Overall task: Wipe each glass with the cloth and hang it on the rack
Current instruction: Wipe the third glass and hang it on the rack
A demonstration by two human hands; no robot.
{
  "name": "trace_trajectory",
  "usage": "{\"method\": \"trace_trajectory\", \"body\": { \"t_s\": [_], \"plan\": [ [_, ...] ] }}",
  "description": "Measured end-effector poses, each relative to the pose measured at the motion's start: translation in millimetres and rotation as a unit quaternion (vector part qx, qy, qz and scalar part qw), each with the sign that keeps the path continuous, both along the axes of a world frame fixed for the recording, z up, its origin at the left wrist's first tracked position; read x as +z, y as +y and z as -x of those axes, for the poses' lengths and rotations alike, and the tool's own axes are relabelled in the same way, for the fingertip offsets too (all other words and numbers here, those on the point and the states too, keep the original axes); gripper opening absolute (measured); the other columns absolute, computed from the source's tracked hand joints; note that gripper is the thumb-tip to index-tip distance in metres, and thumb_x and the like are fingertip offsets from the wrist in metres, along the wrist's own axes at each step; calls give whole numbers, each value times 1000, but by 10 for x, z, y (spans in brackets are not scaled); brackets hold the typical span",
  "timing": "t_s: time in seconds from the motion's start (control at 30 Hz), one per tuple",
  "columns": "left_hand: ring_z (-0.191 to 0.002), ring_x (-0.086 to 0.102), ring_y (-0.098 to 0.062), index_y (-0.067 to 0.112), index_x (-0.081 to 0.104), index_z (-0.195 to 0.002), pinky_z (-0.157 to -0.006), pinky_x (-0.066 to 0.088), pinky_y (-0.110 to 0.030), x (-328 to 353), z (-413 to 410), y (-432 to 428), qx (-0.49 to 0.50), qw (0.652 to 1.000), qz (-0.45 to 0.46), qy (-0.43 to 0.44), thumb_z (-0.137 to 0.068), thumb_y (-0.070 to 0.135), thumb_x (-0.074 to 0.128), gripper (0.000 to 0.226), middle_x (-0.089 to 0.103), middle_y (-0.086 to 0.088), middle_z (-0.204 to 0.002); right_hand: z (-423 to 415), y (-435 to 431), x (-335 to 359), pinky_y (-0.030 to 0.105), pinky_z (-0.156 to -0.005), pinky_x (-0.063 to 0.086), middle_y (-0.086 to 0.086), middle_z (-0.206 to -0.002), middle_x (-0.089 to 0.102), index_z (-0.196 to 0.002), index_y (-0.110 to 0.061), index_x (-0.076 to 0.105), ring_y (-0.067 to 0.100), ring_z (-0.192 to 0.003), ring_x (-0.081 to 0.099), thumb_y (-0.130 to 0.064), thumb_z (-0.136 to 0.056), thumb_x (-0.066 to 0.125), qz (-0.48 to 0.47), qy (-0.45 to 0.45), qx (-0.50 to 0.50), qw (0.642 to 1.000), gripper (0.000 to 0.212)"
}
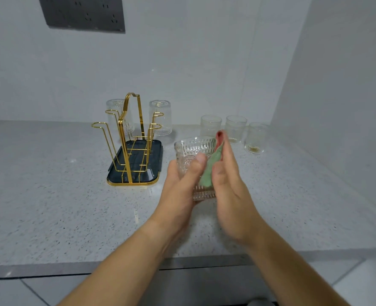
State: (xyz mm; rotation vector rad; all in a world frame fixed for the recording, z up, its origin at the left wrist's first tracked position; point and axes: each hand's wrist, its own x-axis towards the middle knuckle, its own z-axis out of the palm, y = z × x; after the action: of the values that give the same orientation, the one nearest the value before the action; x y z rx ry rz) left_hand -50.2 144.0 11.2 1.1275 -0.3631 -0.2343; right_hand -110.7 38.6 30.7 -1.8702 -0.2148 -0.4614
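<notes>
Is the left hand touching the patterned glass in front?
Touching. The head view shows the left hand gripping the patterned glass, thumb across its wall; the right hand holds the cloth against it.

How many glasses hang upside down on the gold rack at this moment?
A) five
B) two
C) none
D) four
B: one glass and a second glass sit upside down on the far pegs of the rack; its near pegs are bare.
</notes>
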Motion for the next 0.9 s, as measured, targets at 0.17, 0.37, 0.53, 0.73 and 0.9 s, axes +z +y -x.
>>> {"method": "trace_trajectory", "body": {
  "t_s": [0.17,0.37,0.53,0.73,0.9],
  "plan": [
    [-121,69,-28,12,62,-135,-102,56,-46,54,118,38,5,1000,5,7,-93,51,63,57,73,-10,-128,198,15,-219,39,-128,6,-31,-165,-13,-159,-41,-9,-7,-153,-9,-52,-105,21,84,-2,9,996,63],
    [-120,71,-32,18,63,-139,-101,57,-50,76,328,-107,-40,999,-8,6,-100,44,51,49,73,-13,-129,69,-109,104,39,-128,18,-34,-164,14,-154,-58,7,-12,-149,17,-72,-93,22,-65,26,-11,998,64],
    [-119,71,-20,11,64,-133,-104,53,-46,126,178,-10,59,997,-2,41,-89,68,65,72,74,-8,-128,284,56,-206,44,-129,5,-35,-163,-16,-152,-53,-14,-5,-154,-11,-64,-101,16,103,0,13,995,60],
    [-103,73,-23,5,52,-131,-100,55,-60,33,289,5,48,997,-43,41,-93,65,57,71,71,-11,-108,213,-13,-80,42,-129,8,-35,-165,-5,-153,-54,-4,-11,-152,-5,-80,-92,15,66,21,-6,998,69],
    [-121,70,-30,17,71,-130,-106,50,-51,93,351,-24,-55,993,23,104,-109,43,35,50,74,-14,-128,86,-90,89,45,-128,14,-36,-164,6,-156,-54,3,-11,-152,5,-86,-87,16,26,23,-29,999,77]
  ]
}}
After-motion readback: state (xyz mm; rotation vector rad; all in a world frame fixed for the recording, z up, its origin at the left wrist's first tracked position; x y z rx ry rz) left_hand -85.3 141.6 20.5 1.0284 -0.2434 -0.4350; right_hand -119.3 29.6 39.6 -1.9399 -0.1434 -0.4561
